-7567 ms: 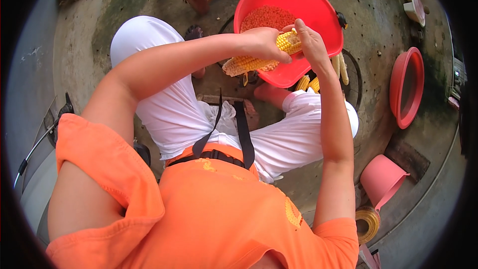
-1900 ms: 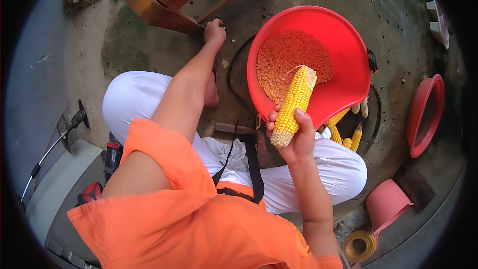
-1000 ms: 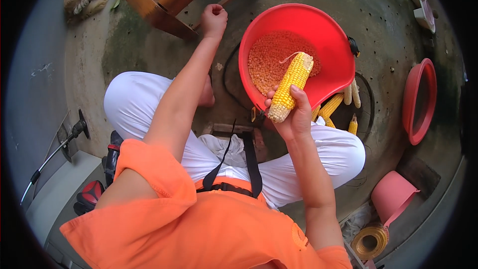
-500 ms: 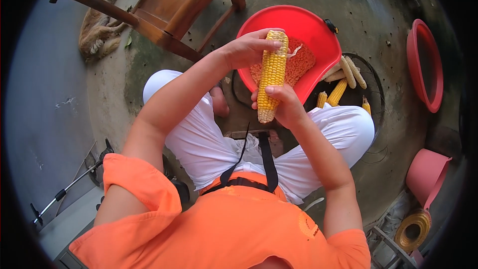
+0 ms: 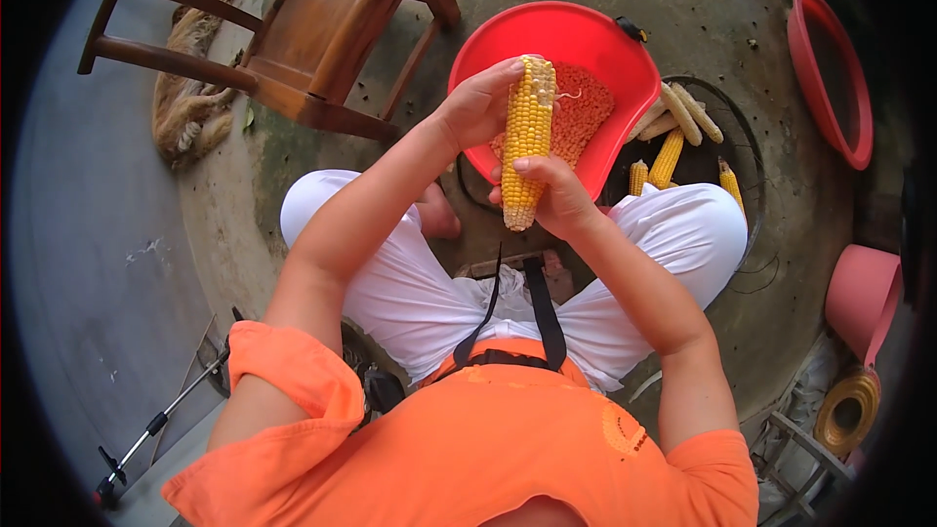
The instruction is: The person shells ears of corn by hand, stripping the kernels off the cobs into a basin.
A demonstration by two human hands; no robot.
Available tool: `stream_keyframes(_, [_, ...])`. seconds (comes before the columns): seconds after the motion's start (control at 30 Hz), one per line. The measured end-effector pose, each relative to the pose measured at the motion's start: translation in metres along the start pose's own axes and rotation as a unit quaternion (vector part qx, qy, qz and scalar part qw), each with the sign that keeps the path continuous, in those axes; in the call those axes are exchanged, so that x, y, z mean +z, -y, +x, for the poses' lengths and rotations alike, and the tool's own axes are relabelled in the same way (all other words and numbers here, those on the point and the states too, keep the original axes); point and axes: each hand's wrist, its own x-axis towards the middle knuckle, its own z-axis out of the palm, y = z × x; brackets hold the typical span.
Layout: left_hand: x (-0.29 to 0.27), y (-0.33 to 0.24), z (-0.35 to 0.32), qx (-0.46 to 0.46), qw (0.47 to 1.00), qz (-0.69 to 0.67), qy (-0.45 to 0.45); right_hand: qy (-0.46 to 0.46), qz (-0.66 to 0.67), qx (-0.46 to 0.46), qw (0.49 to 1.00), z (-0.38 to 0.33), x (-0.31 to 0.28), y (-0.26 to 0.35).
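A yellow ear of corn [image 5: 528, 141] stands nearly upright in the picture between my hands. Near its top, patches of kernels are gone and pale cob shows. My left hand [image 5: 486, 103] is closed around the upper left side of the ear. Lower down, my right hand [image 5: 558, 197] wraps it, the thumb lying across the front. Behind the ear is a red scoop-shaped basin [image 5: 547, 23] holding a pile of loose orange kernels [image 5: 582, 115]. A thin pale strand of husk [image 5: 568, 94] shows beside the ear, over the kernels.
Stripped cobs [image 5: 695, 113] and yellow ears [image 5: 667, 158] lie right of the basin, beside my knee. A wooden chair [image 5: 303, 54] stands at far left, with a tan furry heap [image 5: 190, 88] behind it. At right are a red tub [image 5: 802, 68] and a pink container [image 5: 862, 298].
The whole view has shifted slightly. My left thumb has moved from the front of the ear's top to its edge. Both hands still hold the ear.
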Motion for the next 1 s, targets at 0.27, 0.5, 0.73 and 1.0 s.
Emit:
stream_keyframes(0.27, [0.008,0.012,-0.002,0.107,0.959,0.194,-0.175,0.027,-0.004,0.041,0.999,0.003,0.002,-0.009])
stream_keyframes(0.5, [0.005,0.0,-0.006,0.045,0.994,0.03,-0.098,0.001,0.056,0.054,0.997,0.004,0.0,-0.005])
stream_keyframes(0.73, [0.001,-0.006,-0.007,0.08,0.99,0.082,-0.08,0.026,0.047,0.062,0.997,0.005,0.002,-0.003])
stream_keyframes(1.0, [0.002,0.001,0.003,0.055,0.955,0.14,-0.256,-0.012,0.024,0.057,0.998,0.01,0.006,-0.007])
